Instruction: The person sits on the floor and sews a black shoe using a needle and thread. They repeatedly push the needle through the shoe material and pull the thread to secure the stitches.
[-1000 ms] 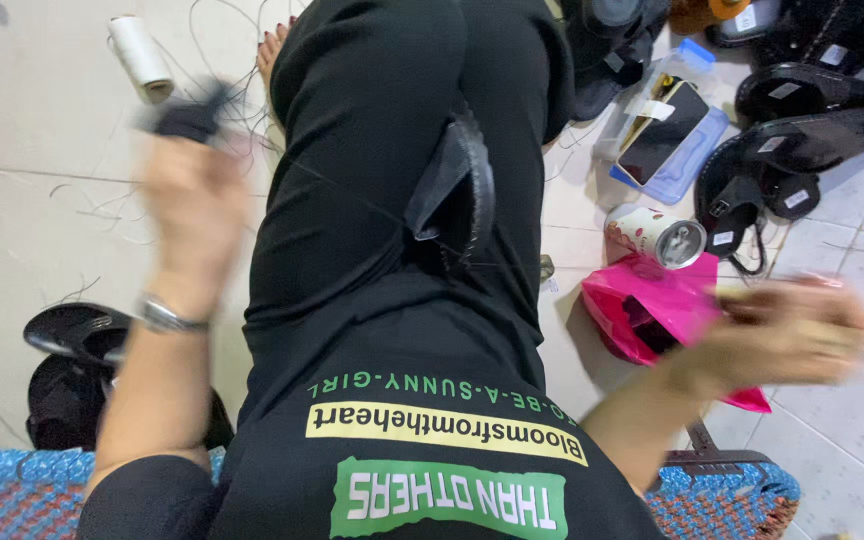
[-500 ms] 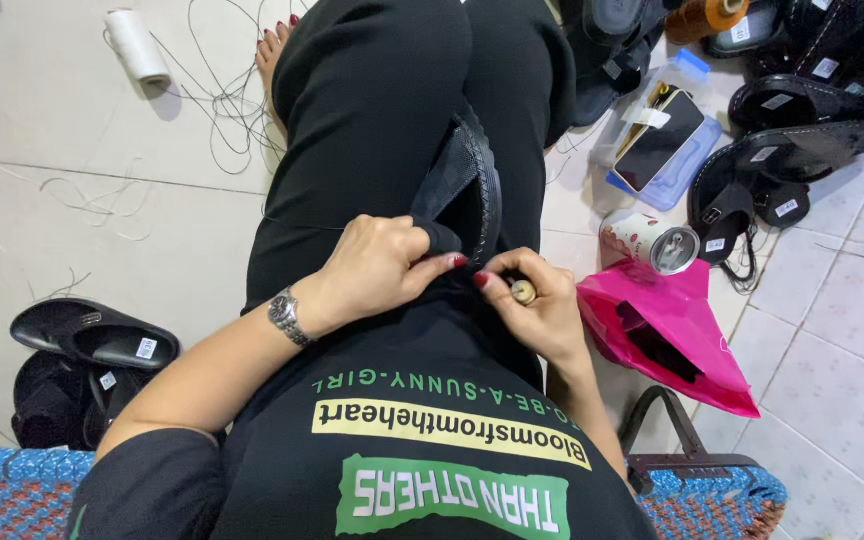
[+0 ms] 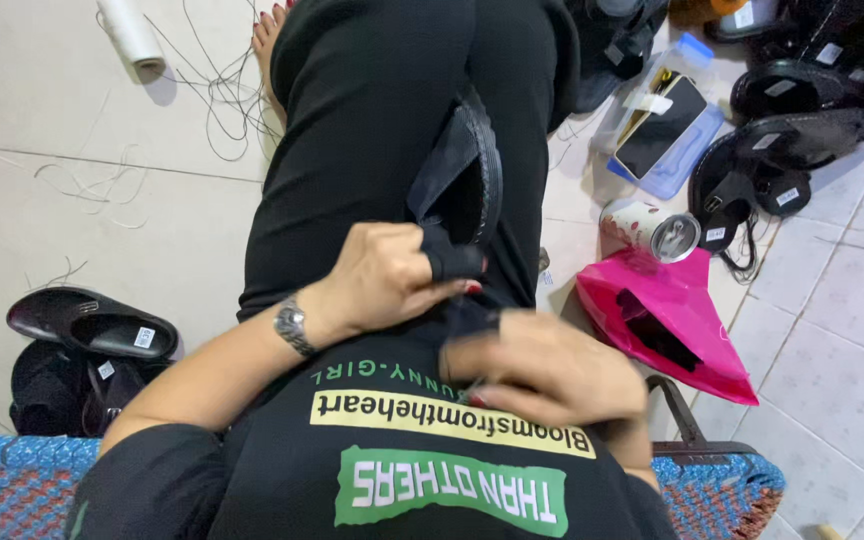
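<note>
The black sandal sole (image 3: 467, 180), flat, curved and matte like rubber or leather, lies on the person's lap over black ribbed trousers, near the middle of the view. The left hand (image 3: 387, 275) is just at 7 o'clock from it; its fingers are bent narrow, and one finger wears a black cloth cover that touches the sole's lower end. The right hand (image 3: 542, 365), at 5 o'clock from the left one, is blurred, with fingers curled in; whether they pinch something I cannot tell. A metal watch (image 3: 292, 325) is on the left wrist. At 3 o'clock on the tiled floor lies a glossy pink plastic bag (image 3: 682, 320), and a shiny can (image 3: 647, 228) touches it.
</note>
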